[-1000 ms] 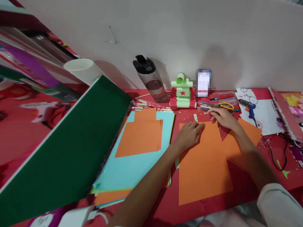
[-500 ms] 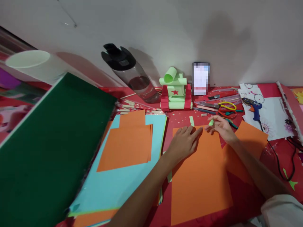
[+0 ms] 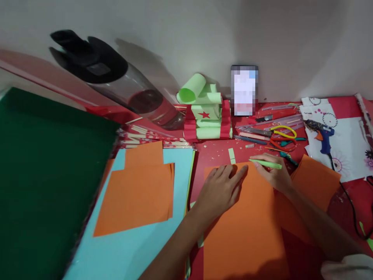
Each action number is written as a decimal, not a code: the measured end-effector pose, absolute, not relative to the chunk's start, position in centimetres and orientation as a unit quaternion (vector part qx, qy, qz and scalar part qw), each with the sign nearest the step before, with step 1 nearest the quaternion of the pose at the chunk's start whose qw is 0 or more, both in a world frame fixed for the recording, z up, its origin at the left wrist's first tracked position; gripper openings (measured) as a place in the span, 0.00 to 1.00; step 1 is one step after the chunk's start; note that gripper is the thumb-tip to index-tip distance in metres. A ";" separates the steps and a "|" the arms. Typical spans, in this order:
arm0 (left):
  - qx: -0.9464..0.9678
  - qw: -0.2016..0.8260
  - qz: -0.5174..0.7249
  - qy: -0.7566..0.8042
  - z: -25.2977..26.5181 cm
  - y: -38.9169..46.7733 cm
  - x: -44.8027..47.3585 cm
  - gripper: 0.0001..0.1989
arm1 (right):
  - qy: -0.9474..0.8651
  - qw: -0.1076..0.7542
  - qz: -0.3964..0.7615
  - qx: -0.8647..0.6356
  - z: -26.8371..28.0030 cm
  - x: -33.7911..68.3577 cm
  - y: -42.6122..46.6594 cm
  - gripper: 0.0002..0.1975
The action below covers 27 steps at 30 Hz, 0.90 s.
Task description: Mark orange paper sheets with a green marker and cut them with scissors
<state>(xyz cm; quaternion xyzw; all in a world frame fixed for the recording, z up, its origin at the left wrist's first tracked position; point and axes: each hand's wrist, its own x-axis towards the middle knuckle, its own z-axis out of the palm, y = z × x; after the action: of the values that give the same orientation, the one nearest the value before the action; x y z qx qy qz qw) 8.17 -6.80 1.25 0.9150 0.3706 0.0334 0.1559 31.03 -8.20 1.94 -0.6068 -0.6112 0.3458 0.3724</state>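
Observation:
An orange sheet of paper (image 3: 239,241) lies before me on the red table. My left hand (image 3: 220,188) rests flat near its top edge, fingers stretched out and index finger pointing right. Just right of that fingertip, my right hand (image 3: 275,177) grips a light green pen (image 3: 269,164) at the top edge of the sheet. The pen lies nearly level, its thin end toward the left index finger. A small pale green paper strip (image 3: 231,155) sits just beyond the sheet. More orange paper (image 3: 316,182) lies under and beside my right forearm.
Left are blue sheets (image 3: 151,249) topped by orange pieces (image 3: 136,198), and a dark green board (image 3: 52,186). A water bottle (image 3: 140,97), a rolled green paper model (image 3: 206,112) and a phone (image 3: 244,91) stand along the wall. Scissors (image 3: 284,132) and a glue gun (image 3: 323,134) lie right.
The pen has turned in my right hand and now shows lengthwise. My left hand stays on the orange sheet. The view has moved closer, and the white cup at left has left it.

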 end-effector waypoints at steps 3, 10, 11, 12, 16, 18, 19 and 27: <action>0.914 0.156 0.029 0.373 1.2 -6.8 8.0 0.24 | -0.595 0.371 0.349 -0.622 1.6 30.9 -8.4 0.04; 0.916 0.151 0.036 0.370 1.1 -6.9 8.0 0.23 | -0.591 0.361 0.341 -0.636 1.6 30.8 -8.5 0.03; 0.917 0.149 0.038 0.369 1.1 -6.9 8.0 0.23 | -0.594 0.359 0.341 -0.634 1.7 30.8 -8.4 0.03; 0.916 0.148 0.040 0.370 1.1 -6.9 8.0 0.23 | -0.596 0.356 0.341 -0.634 1.7 30.8 -8.4 0.03; 0.913 0.156 0.038 0.376 1.3 -6.9 8.1 0.23 | -0.601 0.345 0.338 -0.637 1.5 30.9 -8.3 0.04; 0.912 0.155 0.034 0.378 1.3 -6.9 8.1 0.23 | -0.605 0.344 0.334 -0.635 1.4 30.9 -8.3 0.04; 0.913 0.152 0.033 0.377 1.3 -6.9 8.1 0.23 | -0.607 0.347 0.332 -0.634 1.3 30.9 -8.3 0.04; 0.919 0.129 0.059 0.367 1.2 -6.9 8.1 0.23 | -0.604 0.358 0.330 -0.630 1.4 30.8 -8.2 0.04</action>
<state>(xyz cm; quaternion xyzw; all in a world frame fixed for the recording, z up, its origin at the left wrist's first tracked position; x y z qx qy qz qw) 8.13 -6.90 1.18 0.9194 0.3670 0.0588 0.1289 30.77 -8.17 1.45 -0.6304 -0.6044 0.3302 0.3581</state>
